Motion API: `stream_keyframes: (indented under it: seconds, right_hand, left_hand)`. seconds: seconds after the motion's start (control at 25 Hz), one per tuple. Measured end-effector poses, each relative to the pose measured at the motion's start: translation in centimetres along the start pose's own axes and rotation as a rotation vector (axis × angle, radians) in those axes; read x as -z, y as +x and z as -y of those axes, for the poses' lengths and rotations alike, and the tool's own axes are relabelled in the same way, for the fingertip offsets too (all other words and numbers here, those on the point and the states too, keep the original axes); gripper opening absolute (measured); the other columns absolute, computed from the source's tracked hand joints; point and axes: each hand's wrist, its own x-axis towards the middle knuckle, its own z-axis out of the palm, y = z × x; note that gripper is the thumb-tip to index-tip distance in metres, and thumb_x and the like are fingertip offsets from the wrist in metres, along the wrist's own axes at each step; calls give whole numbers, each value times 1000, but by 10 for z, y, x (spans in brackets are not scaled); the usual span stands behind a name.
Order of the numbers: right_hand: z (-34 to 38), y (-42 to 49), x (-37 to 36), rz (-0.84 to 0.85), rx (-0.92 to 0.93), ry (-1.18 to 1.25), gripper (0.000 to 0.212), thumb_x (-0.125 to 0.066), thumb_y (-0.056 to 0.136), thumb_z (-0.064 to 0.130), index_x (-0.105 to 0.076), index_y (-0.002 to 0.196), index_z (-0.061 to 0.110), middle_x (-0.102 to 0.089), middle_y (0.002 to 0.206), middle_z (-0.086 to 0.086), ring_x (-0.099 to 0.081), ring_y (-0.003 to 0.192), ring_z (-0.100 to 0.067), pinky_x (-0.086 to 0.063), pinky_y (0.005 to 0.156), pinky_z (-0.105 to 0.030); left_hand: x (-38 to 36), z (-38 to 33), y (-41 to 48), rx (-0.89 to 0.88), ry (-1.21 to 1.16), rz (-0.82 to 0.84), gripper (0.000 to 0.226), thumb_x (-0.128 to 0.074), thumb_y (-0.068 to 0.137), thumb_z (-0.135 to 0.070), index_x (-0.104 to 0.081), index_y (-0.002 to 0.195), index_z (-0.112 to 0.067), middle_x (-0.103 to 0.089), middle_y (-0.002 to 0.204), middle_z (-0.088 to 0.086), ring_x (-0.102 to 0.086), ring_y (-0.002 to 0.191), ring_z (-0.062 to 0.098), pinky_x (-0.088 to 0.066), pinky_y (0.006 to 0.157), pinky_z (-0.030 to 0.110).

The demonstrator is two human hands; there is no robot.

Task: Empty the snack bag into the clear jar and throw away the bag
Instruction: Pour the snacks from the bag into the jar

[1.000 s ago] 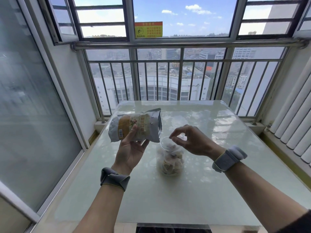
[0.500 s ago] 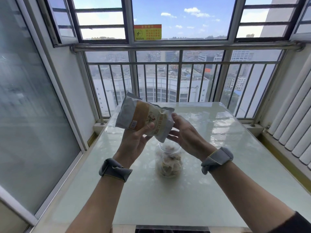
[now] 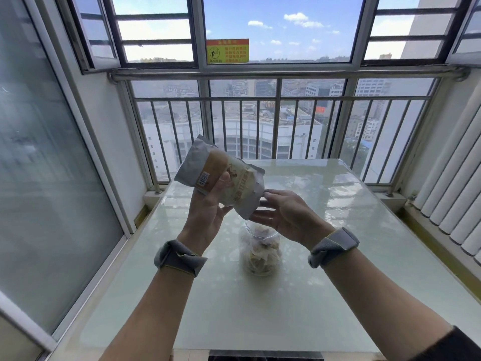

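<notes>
A grey and tan snack bag (image 3: 221,175) is tilted with its lower right corner pointing down over the mouth of a clear jar (image 3: 261,252). My left hand (image 3: 208,212) grips the bag around its middle. The jar stands upright on the pale glass table (image 3: 338,282) and holds pale snack pieces up to near its rim. My right hand (image 3: 283,212) hovers just right of the bag's low end, above the jar, fingers spread and fingertips at the bag's edge; whether they touch it is unclear.
A metal balcony railing (image 3: 260,100) and windows stand behind the table's far edge. A sliding glass door (image 3: 52,178) runs along the left, and a ribbed white panel (image 3: 455,191) lines the right wall.
My left hand raised the bag and tipped it from level to mouth-down over the jar. My right hand left the jar's rim and came up beside the bag's low end.
</notes>
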Motion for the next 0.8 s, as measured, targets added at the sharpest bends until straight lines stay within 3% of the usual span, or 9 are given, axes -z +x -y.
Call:
stream_keyframes:
  seconds: [0.12,0.24,0.36,0.44,0.56,0.64,0.72,0.8]
  right_hand:
    - [-4,0,2,11,35,-59,34,-63,95,-3,-55,128,-4,-66,116,-34,-73,93,-41,-63,85,-46]
    - [-7,1,0,-9,62,-34,40,-69,91,0,-50,126,1,-67,100,-27,-73,82,-34,-63,76,-43]
    - [-9,1,-2,-97,219,-192,33,-70,90,-1,-48,115,4,-59,92,-22,-69,66,-26,-62,67,-39]
    - [-11,1,-2,-149,348,-375,31,-71,89,-4,-51,113,1,-55,88,-17,-67,60,-24,-61,61,-37]
    - [-10,-1,-2,-58,382,-530,27,-69,89,-7,-63,113,1,-55,80,-9,-59,57,-25,-51,52,-34]
    - [-11,0,-2,13,360,-554,13,-66,89,-10,-68,95,2,-58,71,0,-52,53,-23,-42,50,-32]
    - [-13,1,-1,10,362,-545,23,-63,91,-10,-70,81,9,-56,61,6,-47,51,-18,-37,50,-32]
    - [-12,1,1,4,386,-524,18,-63,93,-6,-73,83,5,-57,62,0,-46,50,-17,-36,50,-32]
  left_hand:
    - [1,-1,1,1,-54,-27,30,-70,85,-24,-69,115,-26,-77,120,3,-72,114,25,-57,97,58]
    - [1,0,1,-4,-54,-13,32,-70,87,-26,-67,118,-26,-76,121,3,-72,115,24,-60,92,55]
    - [3,3,0,37,-9,-15,34,-71,86,-31,-66,119,-28,-76,121,2,-73,113,23,-64,83,49]
    - [6,6,-2,91,34,-24,36,-72,83,-35,-66,118,-29,-77,120,2,-73,111,25,-64,80,48]
    - [10,11,-3,148,13,-39,43,-74,81,-34,-64,122,-26,-76,119,6,-72,115,31,-62,85,55]
    - [11,12,-4,164,4,-48,45,-74,81,-33,-63,123,-24,-76,118,7,-71,116,33,-62,85,56]
    - [11,14,-4,173,-19,-60,46,-73,81,-33,-63,124,-22,-77,117,8,-72,114,32,-63,82,54]
    - [12,14,-5,187,-59,-72,47,-73,82,-32,-63,127,-21,-76,117,9,-72,111,31,-64,81,52]
